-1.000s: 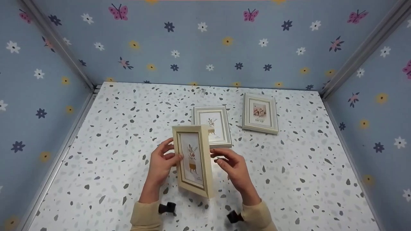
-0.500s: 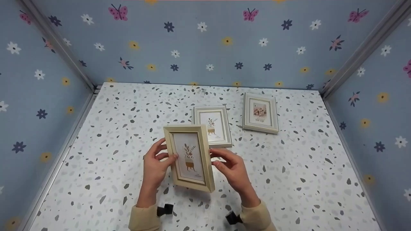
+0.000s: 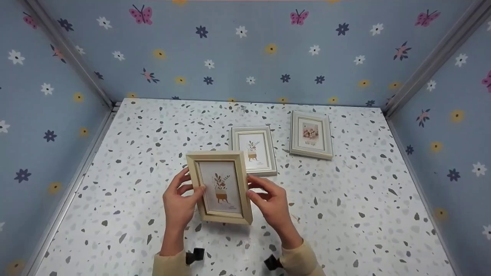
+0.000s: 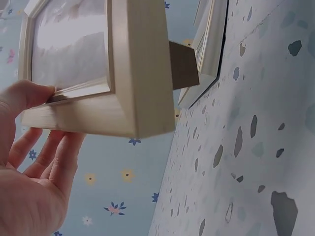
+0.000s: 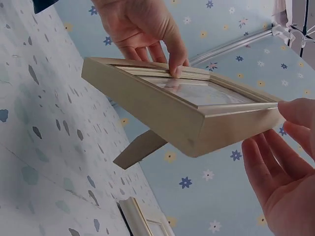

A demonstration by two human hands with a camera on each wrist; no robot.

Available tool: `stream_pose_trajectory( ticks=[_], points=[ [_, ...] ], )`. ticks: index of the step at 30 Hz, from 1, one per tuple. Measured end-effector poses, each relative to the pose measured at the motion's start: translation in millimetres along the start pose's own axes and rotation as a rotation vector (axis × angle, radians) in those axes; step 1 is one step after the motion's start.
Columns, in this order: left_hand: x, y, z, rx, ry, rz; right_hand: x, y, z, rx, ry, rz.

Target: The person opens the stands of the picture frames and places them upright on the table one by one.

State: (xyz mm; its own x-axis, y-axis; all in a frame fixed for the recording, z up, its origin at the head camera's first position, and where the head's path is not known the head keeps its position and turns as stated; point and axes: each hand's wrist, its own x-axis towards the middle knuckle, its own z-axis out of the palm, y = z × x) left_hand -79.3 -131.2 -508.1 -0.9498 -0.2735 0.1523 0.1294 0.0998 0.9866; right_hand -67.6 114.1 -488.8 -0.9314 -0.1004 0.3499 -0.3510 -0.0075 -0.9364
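Note:
A cream-gold picture frame (image 3: pixel 246 207) with a plant print is held tilted above the table, facing the head camera. My left hand (image 3: pixel 179 203) grips its left side, thumb on the front edge and fingers behind. On the opposite side my right hand (image 3: pixel 271 199) pinches the edge between thumb and fingers. Both wrist views show a support leg (image 4: pixel 184 66) (image 5: pixel 140 147) swung out from the frame's back. The left hand (image 4: pixel 44 162) has its thumb on the front moulding in the left wrist view; the right hand (image 5: pixel 285 172) touches the near edge in the right wrist view.
Behind the held frame, a silver-white frame (image 3: pixel 273 153) with a similar plant print lies on the speckled table (image 3: pixel 356 199), partly covered from view. Farther right lies another silver-white frame (image 3: pixel 326 138) with a flower picture. Patterned blue walls (image 3: pixel 230 46) border the table.
The held frame has turned to face the head camera more squarely and shifted left. My left hand moved left with it, and my right hand now pinches its right edge.

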Motion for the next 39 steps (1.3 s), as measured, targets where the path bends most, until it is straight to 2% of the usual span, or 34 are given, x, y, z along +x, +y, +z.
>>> stream_pose_trajectory(
  ticks=[4,8,11,15,19,23,27,30,36,37,39],
  points=[
    [-2.4,1.2,-1.5,0.021,0.030,0.031,1.0,-2.4,7.9,-0.059,0.053,-0.008],
    [-4.6,1.0,-3.8,0.026,0.067,0.038,3.2,-15.6,15.0,-0.103,0.074,-0.024],
    [-5.1,1.3,-5.5,0.040,0.089,0.047,5.4,-21.0,18.6,-0.116,0.082,-0.027],
    [-3.9,3.0,-7.1,0.072,0.124,0.068,9.3,-15.8,23.1,-0.101,0.083,-0.009],
    [-3.1,14.6,-6.7,0.092,0.163,0.088,15.3,-10.6,28.6,-0.079,0.084,0.007],
    [-3.9,30.0,-6.6,0.107,0.185,0.091,21.2,-8.4,33.9,-0.105,0.089,0.020],
    [-1.9,33.7,-8.4,0.118,0.193,0.090,27.5,-5.5,38.5,-0.131,0.093,0.034],
    [2.1,31.8,-9.9,0.111,0.191,0.107,32.1,3.8,40.9,-0.128,0.105,0.029],
    [20.4,-0.3,-18.0,0.124,0.171,0.144,42.1,8.6,47.4,-0.126,0.142,0.024],
    [23.4,-5.6,-19.7,0.129,0.168,0.145,43.9,3.6,49.0,-0.126,0.144,0.031],
    [27.1,-7.2,-21.5,0.132,0.158,0.148,47.5,5.0,50.9,-0.114,0.146,0.037]
  ],
)
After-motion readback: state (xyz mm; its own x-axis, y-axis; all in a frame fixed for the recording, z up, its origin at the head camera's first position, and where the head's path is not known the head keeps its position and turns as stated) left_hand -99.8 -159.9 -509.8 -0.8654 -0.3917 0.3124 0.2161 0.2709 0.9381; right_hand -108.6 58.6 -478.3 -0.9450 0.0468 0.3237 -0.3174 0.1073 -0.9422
